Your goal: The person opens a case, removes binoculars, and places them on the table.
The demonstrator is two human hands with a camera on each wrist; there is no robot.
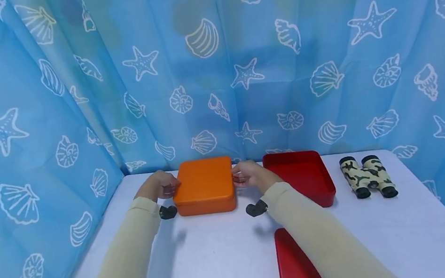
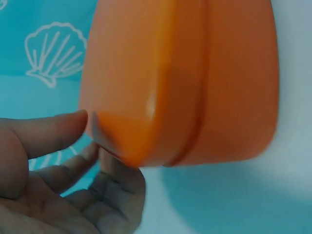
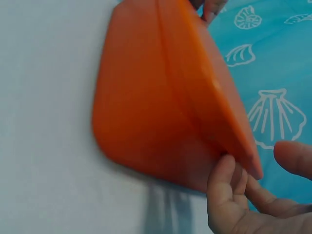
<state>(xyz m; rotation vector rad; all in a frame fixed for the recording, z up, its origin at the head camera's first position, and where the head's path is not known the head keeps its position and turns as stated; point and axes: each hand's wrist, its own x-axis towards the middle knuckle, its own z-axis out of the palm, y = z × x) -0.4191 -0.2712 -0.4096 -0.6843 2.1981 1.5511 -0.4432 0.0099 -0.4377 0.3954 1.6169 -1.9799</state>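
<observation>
An orange box with a matching lid on it stands at the back of the table, left of the middle. My left hand is at its left side. In the left wrist view the thumb meets the lid's edge, and the other fingers curl beside and below it. At the right side is my right hand. The right wrist view has its fingertips hooked under the lid's rim, while the thumb stands apart from the lid. The box's inside is hidden.
Right of the orange box sits an open red box. A flat red piece, perhaps its lid, lies near the front, partly under my right forearm. Camouflage binoculars lie at the right. A blue shell-patterned curtain surrounds the white table.
</observation>
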